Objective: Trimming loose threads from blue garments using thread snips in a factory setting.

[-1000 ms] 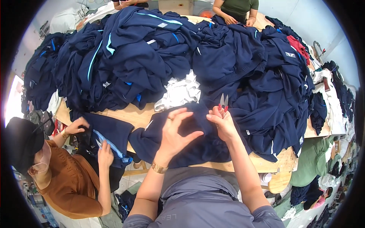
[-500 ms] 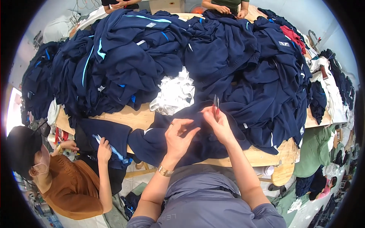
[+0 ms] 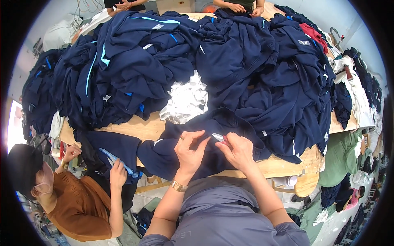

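A navy blue garment (image 3: 230, 123) lies spread on the wooden table (image 3: 143, 128) right in front of me. My left hand (image 3: 189, 149) pinches a bit of its fabric between thumb and fingers. My right hand (image 3: 239, 150) grips small red-handled thread snips (image 3: 219, 138), whose metal tip points left toward my left fingertips. Both hands rest on the garment close together, almost touching.
Large heaps of navy garments (image 3: 135, 65) with light-blue trim cover the table. A white cloth bundle (image 3: 185, 100) sits just beyond my hands. A person in a brown top (image 3: 84, 205) handles a navy piece at my left. Other people's hands (image 3: 240, 7) work at the far edge.
My hands dropped from a raised position down onto the garment and drew together. The snips, earlier held upright, now point sideways toward my left fingers. The camera view shifted nearer to the table.
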Available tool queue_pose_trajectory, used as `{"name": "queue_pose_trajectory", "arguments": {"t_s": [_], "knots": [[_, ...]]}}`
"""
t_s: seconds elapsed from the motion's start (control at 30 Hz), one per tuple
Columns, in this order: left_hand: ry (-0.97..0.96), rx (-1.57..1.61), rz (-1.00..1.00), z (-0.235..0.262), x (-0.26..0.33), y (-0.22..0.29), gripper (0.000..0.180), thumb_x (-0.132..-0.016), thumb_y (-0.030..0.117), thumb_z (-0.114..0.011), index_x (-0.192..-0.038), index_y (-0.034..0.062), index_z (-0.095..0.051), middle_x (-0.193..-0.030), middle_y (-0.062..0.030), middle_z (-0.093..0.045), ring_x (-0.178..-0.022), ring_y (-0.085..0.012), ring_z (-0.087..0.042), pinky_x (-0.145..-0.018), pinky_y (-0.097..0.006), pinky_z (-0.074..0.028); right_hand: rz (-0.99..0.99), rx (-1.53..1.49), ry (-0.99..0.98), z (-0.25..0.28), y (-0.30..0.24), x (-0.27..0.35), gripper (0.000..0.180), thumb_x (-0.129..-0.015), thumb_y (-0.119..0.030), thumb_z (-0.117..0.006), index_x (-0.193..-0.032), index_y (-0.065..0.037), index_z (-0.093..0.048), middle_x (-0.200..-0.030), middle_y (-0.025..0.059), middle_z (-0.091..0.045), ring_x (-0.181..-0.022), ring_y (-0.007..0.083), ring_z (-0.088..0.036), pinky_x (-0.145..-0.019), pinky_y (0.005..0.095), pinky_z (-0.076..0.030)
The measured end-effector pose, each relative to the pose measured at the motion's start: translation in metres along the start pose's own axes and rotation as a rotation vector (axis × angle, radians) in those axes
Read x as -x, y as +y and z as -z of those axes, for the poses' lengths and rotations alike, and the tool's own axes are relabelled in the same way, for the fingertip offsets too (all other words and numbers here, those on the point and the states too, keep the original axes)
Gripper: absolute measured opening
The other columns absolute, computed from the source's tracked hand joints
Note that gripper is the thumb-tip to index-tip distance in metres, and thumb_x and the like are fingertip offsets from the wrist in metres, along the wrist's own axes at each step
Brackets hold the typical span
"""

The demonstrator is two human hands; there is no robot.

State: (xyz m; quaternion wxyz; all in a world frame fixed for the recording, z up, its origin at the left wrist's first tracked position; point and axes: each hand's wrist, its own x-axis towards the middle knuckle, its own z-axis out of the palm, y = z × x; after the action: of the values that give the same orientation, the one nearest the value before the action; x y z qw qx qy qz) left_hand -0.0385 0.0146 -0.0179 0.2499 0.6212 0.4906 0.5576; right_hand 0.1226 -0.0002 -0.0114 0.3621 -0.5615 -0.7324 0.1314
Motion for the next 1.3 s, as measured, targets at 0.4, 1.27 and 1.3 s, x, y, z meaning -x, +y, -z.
{"name": "queue_pose_trajectory", "arguments": {"t_s": [0.4,1.27,1.3], "knots": [[-0.030,-0.058,-0.022,0.003,0.004,0.001,0.026,-0.067,-0.004,-0.073,-0.091,0.0045,-0.067,-0.077,-0.0067,-0.059,-0.066,-0.0181,-0.059,-0.060,-0.026,-0.048,0.072,0.049,-0.006,0.001,0.000,-0.004,0.035,-0.078,-0.035,-0.067,-0.067,-0.008,-0.048,-0.059,0.0071,-0.048,-0.048,0.0249,-0.049,-0.046,0.0326,-0.037],[-0.258,-0.186,0.256,0.000,0.014,0.006,0.041,-0.072,0.032,-0.075,-0.099,0.0026,-0.064,-0.080,-0.0081,-0.064,-0.083,-0.0193,-0.063,-0.089,-0.035,-0.041,-0.475,-1.369,-0.103,-0.015,0.027,-0.001,0.034,-0.077,-0.001,-0.067,-0.068,-0.014,-0.037,-0.074,-0.0048,-0.046,-0.066,0.0046,-0.040,-0.060,0.0193,-0.032],[-0.258,-0.184,0.255,0.000,0.013,0.004,0.041,-0.072,0.032,-0.075,-0.099,0.0026,-0.064,-0.080,-0.0081,-0.064,-0.083,-0.0193,-0.063,-0.089,-0.035,-0.041,-0.474,-1.368,-0.102,-0.016,0.030,0.001,0.034,-0.077,-0.001,-0.067,-0.068,-0.014,-0.037,-0.074,-0.0048,-0.046,-0.066,0.0046,-0.040,-0.060,0.0193,-0.032]]}}
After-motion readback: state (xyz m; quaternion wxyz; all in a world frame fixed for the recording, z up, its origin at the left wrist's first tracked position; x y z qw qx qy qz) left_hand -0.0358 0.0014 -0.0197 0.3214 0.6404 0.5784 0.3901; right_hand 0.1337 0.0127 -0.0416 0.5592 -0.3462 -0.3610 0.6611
